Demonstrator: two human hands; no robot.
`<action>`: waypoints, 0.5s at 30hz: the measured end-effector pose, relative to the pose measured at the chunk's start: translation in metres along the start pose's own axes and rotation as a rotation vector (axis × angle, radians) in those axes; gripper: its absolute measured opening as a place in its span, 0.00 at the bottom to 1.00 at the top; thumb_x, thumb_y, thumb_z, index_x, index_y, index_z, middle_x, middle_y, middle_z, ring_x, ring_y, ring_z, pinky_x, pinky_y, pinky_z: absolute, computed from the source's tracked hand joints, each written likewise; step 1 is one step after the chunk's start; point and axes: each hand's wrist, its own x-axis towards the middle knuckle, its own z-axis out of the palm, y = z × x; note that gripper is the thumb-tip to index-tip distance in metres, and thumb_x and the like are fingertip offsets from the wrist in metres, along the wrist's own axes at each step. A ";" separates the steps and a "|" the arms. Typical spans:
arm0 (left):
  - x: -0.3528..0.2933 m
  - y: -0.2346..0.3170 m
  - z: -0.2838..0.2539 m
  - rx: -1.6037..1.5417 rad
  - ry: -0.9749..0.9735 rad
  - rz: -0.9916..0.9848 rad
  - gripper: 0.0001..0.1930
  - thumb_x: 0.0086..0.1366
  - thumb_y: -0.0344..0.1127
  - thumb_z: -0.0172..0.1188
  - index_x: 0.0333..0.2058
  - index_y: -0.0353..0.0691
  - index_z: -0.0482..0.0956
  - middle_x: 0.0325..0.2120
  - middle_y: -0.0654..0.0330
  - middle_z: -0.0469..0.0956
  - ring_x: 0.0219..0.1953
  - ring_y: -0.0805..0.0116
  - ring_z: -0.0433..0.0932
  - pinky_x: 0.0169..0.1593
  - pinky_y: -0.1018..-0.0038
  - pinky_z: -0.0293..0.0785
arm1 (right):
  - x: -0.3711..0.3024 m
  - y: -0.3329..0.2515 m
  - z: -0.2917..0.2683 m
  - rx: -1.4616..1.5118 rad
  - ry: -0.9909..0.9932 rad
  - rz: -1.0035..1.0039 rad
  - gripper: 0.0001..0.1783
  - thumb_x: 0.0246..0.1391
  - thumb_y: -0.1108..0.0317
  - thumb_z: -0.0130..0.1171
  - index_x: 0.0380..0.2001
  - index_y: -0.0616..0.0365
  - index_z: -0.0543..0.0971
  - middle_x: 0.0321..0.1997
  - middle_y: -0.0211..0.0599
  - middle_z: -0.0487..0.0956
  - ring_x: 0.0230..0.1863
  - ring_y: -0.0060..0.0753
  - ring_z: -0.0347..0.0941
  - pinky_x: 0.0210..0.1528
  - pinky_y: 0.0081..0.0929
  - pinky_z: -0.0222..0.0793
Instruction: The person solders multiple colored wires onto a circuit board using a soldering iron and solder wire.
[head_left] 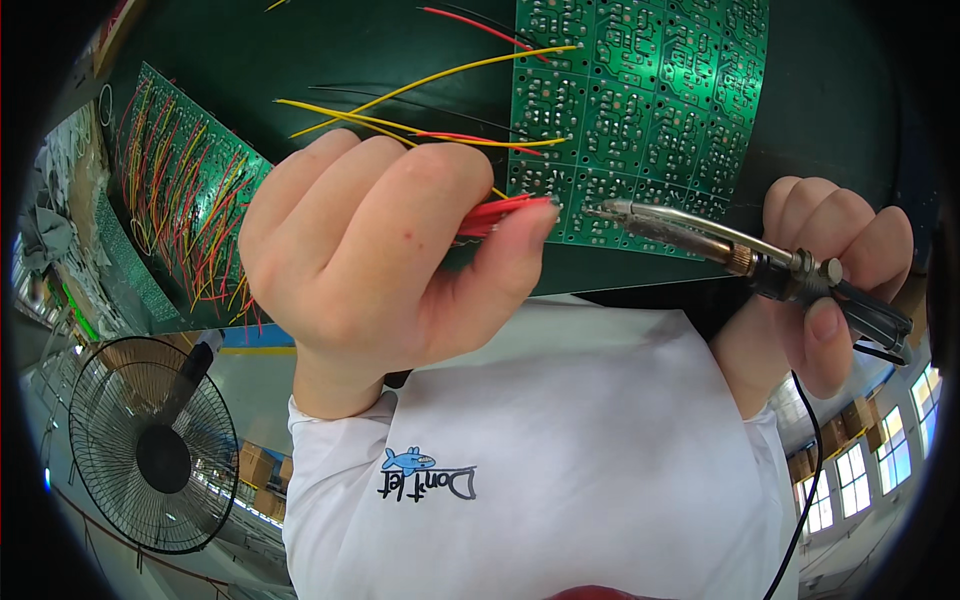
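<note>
Left hand closed, pinching red wires; right hand wrapped round soldering iron. I judge wire-soldering step; contact unclear; next needs steady wire at circuit board.

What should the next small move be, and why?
Probably ease the tip of the soldering iron left toward the red wires: the right hand holds it over the green circuit board, just right of the wire ends that the left hand pinches near the board's left edge. Whether the tip touches the board, I can't tell.
</note>
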 end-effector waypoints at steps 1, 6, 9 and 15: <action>0.000 0.000 -0.002 -0.001 -0.001 0.002 0.14 0.54 0.40 0.71 0.22 0.38 0.77 0.13 0.66 0.69 0.15 0.70 0.63 0.21 0.75 0.57 | 0.000 0.000 -0.001 -0.002 -0.009 0.006 0.17 0.48 0.65 0.63 0.29 0.50 0.62 0.24 0.30 0.68 0.20 0.20 0.58 0.25 0.23 0.50; -0.001 -0.002 -0.004 -0.007 -0.035 0.074 0.17 0.50 0.45 0.74 0.24 0.38 0.79 0.15 0.65 0.72 0.16 0.69 0.65 0.21 0.75 0.60 | -0.001 0.000 0.001 0.001 -0.006 0.007 0.17 0.48 0.65 0.64 0.30 0.50 0.62 0.23 0.30 0.68 0.19 0.21 0.57 0.25 0.24 0.49; 0.001 -0.002 -0.009 -0.051 -0.075 0.096 0.14 0.47 0.39 0.75 0.25 0.38 0.81 0.15 0.65 0.73 0.15 0.68 0.66 0.22 0.75 0.61 | 0.000 0.000 0.004 -0.005 0.003 0.009 0.18 0.47 0.66 0.64 0.30 0.50 0.62 0.23 0.30 0.68 0.19 0.20 0.57 0.24 0.24 0.49; 0.000 -0.006 -0.005 -0.061 -0.063 0.140 0.11 0.41 0.26 0.74 0.26 0.39 0.82 0.14 0.65 0.73 0.14 0.68 0.65 0.21 0.75 0.61 | 0.001 0.001 0.007 -0.034 0.002 0.003 0.18 0.47 0.66 0.65 0.31 0.50 0.62 0.23 0.31 0.69 0.18 0.20 0.56 0.24 0.24 0.49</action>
